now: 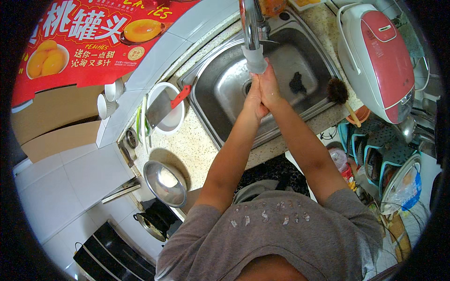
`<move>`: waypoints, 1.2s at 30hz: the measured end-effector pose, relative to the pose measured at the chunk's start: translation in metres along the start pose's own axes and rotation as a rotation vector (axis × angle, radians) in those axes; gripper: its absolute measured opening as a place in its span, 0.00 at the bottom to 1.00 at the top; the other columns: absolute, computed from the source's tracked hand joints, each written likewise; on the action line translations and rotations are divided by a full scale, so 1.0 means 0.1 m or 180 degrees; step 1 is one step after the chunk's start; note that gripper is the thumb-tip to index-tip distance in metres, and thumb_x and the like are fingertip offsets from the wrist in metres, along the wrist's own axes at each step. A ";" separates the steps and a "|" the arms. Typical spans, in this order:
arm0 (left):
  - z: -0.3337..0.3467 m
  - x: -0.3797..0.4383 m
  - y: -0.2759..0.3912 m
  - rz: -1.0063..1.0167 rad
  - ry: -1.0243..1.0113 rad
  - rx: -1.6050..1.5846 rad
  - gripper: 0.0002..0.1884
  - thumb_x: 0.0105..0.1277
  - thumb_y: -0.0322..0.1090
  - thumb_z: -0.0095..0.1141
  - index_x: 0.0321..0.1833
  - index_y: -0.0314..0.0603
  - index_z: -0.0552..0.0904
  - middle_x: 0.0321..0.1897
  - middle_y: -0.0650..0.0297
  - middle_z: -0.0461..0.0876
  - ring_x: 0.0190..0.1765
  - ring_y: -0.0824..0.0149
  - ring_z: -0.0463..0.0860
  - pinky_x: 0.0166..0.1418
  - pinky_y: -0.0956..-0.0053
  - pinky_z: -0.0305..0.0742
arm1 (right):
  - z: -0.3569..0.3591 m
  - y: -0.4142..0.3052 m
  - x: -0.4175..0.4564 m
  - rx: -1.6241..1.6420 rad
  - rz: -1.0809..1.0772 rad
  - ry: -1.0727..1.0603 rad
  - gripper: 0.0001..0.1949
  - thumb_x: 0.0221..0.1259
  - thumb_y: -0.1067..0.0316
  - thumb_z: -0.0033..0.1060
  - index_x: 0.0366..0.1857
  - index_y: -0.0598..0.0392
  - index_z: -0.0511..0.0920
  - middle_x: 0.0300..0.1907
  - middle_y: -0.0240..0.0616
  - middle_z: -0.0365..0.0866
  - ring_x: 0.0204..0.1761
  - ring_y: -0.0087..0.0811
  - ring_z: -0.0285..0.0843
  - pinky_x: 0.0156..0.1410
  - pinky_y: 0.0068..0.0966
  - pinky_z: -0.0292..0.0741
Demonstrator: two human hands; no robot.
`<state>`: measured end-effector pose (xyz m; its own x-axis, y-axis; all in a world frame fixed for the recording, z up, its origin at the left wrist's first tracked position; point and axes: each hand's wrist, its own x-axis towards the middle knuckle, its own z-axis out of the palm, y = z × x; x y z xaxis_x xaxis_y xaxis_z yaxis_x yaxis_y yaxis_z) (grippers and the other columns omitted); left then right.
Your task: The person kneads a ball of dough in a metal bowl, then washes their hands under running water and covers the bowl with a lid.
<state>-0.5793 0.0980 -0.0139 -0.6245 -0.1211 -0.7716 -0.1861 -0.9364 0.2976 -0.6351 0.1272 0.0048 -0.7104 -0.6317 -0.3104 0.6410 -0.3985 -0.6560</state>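
Under the tap [250, 26] of a stainless steel sink [225, 87], my left hand [254, 99] and my right hand [270, 86] are pressed together. A white sleeve [254, 59] on the spout hides part of the fingers. No object shows between the palms, though their inner sides are out of sight. Below the hands is the sink's drain [248, 87], partly covered by them. A dark patch [297, 83] lies on the basin floor to their right.
Left of the sink, a red-handled cleaver [161, 106] rests across a white bowl [172, 123] beside green onions [143, 123]. A metal bowl [160, 182] sits nearer me. On the right are a round brush [338, 90] and a rice cooker [386, 59]. A red carton [95, 38] hangs over the upper left.
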 end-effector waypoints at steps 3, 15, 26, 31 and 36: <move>0.07 -0.12 0.08 -0.0119 -0.0437 0.0012 0.37 0.66 0.64 0.49 0.71 0.49 0.62 0.66 0.61 0.70 0.64 0.58 0.71 0.67 0.55 0.66 | -0.10 0.09 0.13 0.0365 0.0145 0.0059 0.38 0.70 0.33 0.25 0.73 0.53 0.56 0.77 0.41 0.48 0.78 0.36 0.38 0.79 0.37 0.35; 0.04 -0.21 0.05 0.0057 -0.0276 -0.0452 0.32 0.69 0.53 0.53 0.71 0.52 0.62 0.66 0.65 0.69 0.66 0.62 0.68 0.69 0.58 0.63 | -0.20 0.41 0.30 0.0073 0.0216 0.0205 0.32 0.68 0.39 0.39 0.67 0.50 0.66 0.73 0.37 0.56 0.65 0.30 0.63 0.71 0.34 0.52; -0.24 0.71 0.04 0.2272 0.0813 0.1532 0.14 0.66 0.38 0.55 0.50 0.41 0.74 0.39 0.63 0.80 0.40 0.69 0.78 0.45 0.68 0.74 | -0.13 0.04 -0.25 -0.2568 -0.0333 0.0073 0.22 0.62 0.60 0.59 0.55 0.65 0.72 0.43 0.49 0.83 0.46 0.44 0.81 0.54 0.35 0.72; 0.05 0.52 0.10 0.2867 0.0861 0.1849 0.13 0.72 0.43 0.52 0.40 0.39 0.78 0.37 0.61 0.81 0.28 0.70 0.77 0.39 0.74 0.73 | -0.15 0.30 -0.39 -0.1372 0.0045 0.1422 0.22 0.66 0.51 0.55 0.51 0.62 0.76 0.40 0.46 0.83 0.43 0.36 0.82 0.50 0.31 0.75; 0.45 0.22 0.11 0.1949 0.0063 -0.0148 0.15 0.74 0.41 0.45 0.38 0.37 0.79 0.39 0.59 0.83 0.38 0.65 0.80 0.49 0.71 0.75 | -0.29 -0.06 -0.05 0.1922 0.1255 0.0342 0.22 0.68 0.47 0.52 0.47 0.58 0.78 0.39 0.42 0.83 0.40 0.31 0.82 0.50 0.28 0.75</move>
<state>-0.6298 0.1002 -0.0023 -0.5933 -0.6472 -0.4787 0.2355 -0.7081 0.6656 -0.6444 0.1522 -0.0100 -0.3984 -0.7475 -0.5316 0.8817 -0.4718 0.0027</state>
